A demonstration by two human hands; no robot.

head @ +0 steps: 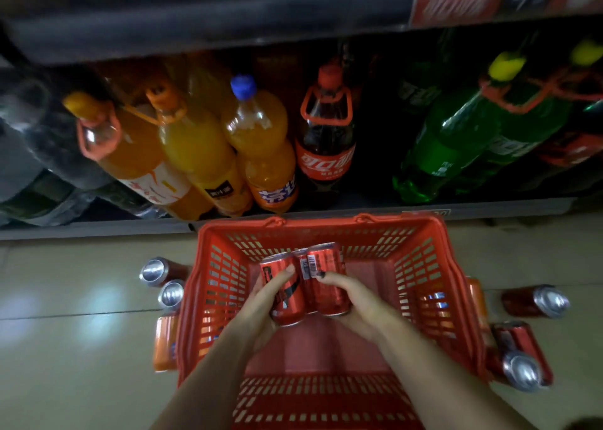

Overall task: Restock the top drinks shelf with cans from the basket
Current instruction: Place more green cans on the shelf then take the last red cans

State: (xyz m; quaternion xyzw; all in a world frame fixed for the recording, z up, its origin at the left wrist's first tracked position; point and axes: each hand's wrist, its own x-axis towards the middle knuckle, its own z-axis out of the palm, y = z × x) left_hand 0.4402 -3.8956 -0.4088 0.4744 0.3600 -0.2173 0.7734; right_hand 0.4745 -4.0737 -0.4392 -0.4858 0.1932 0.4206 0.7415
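Head view: red cans [306, 282] bunched together, hovering over red basket [424, 266] on floor. Left hand [264, 299] & right hand [352, 296] both gripping cans, fingers wrapping round them. More cans lying on floor [81, 348] beside basket; big bottles [261, 142] standing on low shelf behind.

Reds and oranges everywhere I look

I see a red slotted basket [421, 266], red cans [321, 279] with black lettering, orange bottles [195, 145], a green bottle [450, 145], and a beige floor [81, 348].
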